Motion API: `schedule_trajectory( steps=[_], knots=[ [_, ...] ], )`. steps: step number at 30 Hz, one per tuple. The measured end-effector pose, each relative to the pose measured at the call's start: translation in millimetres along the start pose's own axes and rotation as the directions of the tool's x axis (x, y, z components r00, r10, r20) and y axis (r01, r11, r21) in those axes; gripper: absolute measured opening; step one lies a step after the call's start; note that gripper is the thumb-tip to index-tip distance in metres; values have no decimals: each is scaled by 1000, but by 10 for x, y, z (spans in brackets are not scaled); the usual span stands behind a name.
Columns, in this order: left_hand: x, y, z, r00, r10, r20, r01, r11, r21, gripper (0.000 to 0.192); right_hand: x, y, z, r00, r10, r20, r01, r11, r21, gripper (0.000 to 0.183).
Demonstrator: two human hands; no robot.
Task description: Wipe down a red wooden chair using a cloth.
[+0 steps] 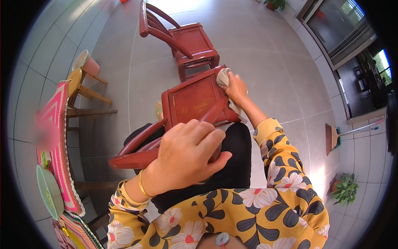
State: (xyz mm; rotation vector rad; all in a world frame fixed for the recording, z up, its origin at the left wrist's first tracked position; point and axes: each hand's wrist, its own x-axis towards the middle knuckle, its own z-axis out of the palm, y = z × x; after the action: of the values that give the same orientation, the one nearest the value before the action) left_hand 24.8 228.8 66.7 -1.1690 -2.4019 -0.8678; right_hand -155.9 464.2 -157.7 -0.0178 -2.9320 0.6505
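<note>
A red wooden chair (pixel 192 102) stands before me with its backrest towards me; the finish on its seat looks worn. My left hand (pixel 191 151), with a gold bangle at the wrist, is wrapped around the end of the backrest's top rail. At the seat's far right corner my right hand (pixel 236 87) grips a greyish cloth (pixel 223 77) and presses it on the seat's edge. Part of the cloth hangs down the seat's right side. The fingertips of my left hand are partly hidden behind the rail.
A second red wooden chair (pixel 194 39) stands just beyond. At left are a wooden stool (pixel 74 82), a pink bucket (pixel 90 65) and a crocheted cover (pixel 60 124) under a green basin (pixel 49 191). A broom (pixel 331 138) and a potted plant (pixel 345 188) are at right.
</note>
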Motion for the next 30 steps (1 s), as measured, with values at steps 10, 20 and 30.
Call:
schedule_trajectory(
  steps=[10,20,30],
  knots=[
    [-92,-382,-298,938,-213,-272,244,966,85,26,-140,-209,10,989,130,-65,-127,990,58,55],
    [-84,-926,-445,918,42,-394,69,962,264,22,-663,-362,95,991,136,2,-136,991,1,46],
    [-307,-601,-249,915,349,-200,-324,935,146,35,-992,59,615,975,11,224,21,990,-141,37]
  ],
)
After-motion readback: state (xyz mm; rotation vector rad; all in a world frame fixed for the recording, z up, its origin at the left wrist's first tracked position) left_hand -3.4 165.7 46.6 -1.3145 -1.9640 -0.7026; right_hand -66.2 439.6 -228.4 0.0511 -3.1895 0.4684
